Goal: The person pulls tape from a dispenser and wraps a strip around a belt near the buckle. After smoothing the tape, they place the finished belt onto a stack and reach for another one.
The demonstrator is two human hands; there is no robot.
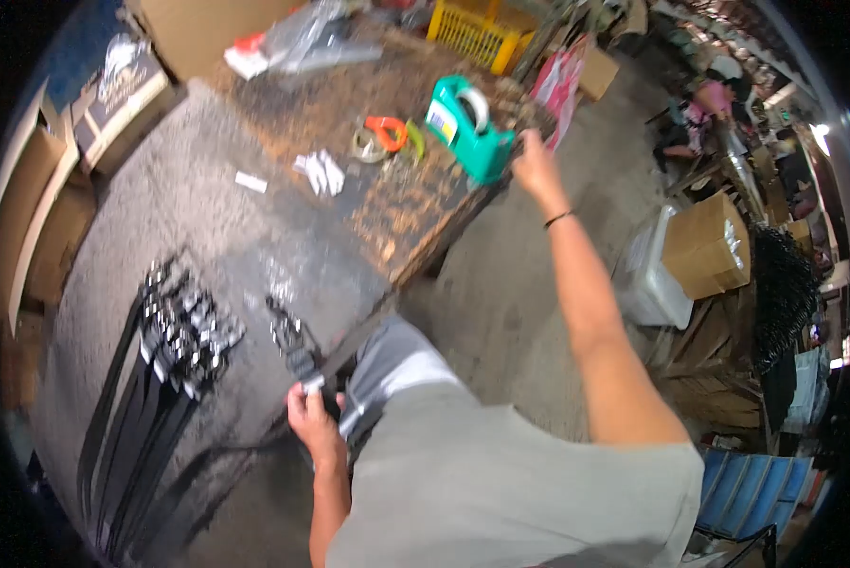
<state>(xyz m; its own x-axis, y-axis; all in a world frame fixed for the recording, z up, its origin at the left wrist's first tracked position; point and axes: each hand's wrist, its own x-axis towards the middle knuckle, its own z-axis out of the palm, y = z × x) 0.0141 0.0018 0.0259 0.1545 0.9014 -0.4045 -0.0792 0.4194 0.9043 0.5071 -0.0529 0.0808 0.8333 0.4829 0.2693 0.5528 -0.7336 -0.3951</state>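
My left hand [317, 428] is closed at the table's near edge, pinching a black belt [300, 362] close to a small pale piece. The belt's shiny metal buckle part lies on the tabletop just beyond my fingers. Left of it rests a bundle of black belts [126, 445] with silver buckles [186, 327] heaped together. My right arm reaches far out to the table's right corner. There my right hand [538, 177] has its fingers curled, beside the base of a green plastic jug [486, 156]; blur hides what, if anything, it holds.
On the worn table [302, 232] lie white gloves [321, 173], tape rolls and an orange ring [387, 133]. A yellow crate [477, 33] and plastic bags stand at the back. Cardboard boxes [122, 104] line the left. Right, across the floor, are a carton [709, 246] and seated people.
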